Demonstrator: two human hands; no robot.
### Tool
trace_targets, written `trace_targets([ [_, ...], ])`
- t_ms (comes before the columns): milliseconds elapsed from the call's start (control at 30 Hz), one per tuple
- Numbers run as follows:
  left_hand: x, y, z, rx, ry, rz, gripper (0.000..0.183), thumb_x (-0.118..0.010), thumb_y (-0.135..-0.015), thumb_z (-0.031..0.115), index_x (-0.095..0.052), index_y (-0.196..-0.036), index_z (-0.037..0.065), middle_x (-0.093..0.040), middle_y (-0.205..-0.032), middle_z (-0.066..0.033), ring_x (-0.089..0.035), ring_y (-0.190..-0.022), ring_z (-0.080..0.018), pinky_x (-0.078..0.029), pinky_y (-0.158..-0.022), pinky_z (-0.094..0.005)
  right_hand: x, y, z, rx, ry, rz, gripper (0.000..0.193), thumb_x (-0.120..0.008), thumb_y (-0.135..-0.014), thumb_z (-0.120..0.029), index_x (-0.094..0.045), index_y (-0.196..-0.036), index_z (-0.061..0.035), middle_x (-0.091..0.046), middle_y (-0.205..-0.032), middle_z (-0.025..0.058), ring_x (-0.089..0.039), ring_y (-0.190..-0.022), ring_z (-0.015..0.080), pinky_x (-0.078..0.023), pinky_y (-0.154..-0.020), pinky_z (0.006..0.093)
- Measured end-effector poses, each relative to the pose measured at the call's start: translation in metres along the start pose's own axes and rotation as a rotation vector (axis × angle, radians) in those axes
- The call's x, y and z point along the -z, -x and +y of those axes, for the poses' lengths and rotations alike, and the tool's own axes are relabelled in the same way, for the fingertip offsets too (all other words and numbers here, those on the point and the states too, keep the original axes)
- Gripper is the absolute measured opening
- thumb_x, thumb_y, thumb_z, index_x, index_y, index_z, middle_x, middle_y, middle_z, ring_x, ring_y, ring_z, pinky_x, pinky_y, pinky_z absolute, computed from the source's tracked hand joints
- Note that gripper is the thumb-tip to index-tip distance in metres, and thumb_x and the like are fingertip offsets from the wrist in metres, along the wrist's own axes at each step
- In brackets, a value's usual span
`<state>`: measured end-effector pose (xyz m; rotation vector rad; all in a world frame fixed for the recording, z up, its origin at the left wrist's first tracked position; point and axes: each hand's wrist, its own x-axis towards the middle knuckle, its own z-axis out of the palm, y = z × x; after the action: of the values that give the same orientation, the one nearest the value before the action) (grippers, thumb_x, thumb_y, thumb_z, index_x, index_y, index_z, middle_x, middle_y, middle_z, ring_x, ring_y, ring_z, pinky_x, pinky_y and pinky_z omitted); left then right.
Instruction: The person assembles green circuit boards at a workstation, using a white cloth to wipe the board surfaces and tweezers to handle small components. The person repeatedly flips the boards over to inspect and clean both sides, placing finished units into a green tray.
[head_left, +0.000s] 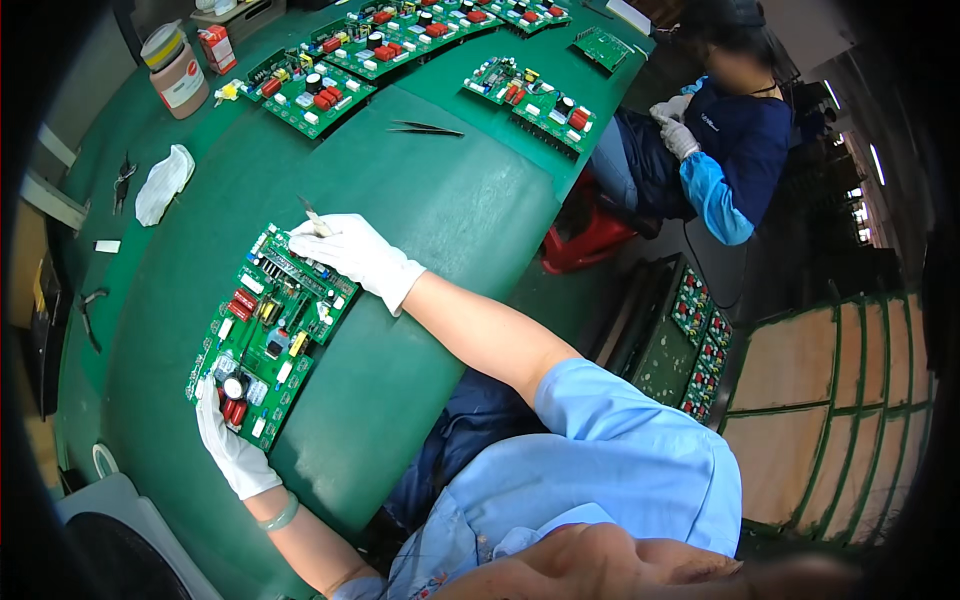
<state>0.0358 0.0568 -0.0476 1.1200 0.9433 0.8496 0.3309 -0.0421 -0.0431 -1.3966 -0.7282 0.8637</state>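
Note:
A green circuit board [290, 372] with red, white, yellow and black parts lies aslant on the green work mat in front of me. My left hand [228, 440], in a white glove, grips the board's lower left edge beside a round capacitor [235, 387]. Over the far end of the board is my right hand [350, 255], gloved too, its fingers closed on a thin pointed metal tool [312, 215]. The tool's tip points up and away from the board; its other end is hidden by the hand.
More circuit boards [310, 100] line the far edge, with another board [530, 103] at right. Tweezers [427, 129], a white glove [165, 186], cutters [123, 183], pliers [90, 318] and a jar [178, 80] lie or stand around. A seated co-worker [730, 130] is beyond the table's right edge.

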Motion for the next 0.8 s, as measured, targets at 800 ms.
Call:
trace_targets([
  [800, -0.026, 0.009, 0.028, -0.019, -0.077, 0.143, 0.031, -0.062, -0.098, 0.029, -0.070, -0.107, 0.001, -0.069, -0.104, -0.0041, -0.062, -0.094, -0.0126, -0.045, -0.091, -0.0289, -0.011, 0.017, -0.044, 0.546, 0.345, -0.031, 0.031, -0.060, -0.099, -0.018, -0.062, -0.128, -0.0074, -0.063, -0.098, 0.0105, -0.058, -0.081, 0.0210, -0.050, -0.076, 0.0335],
])
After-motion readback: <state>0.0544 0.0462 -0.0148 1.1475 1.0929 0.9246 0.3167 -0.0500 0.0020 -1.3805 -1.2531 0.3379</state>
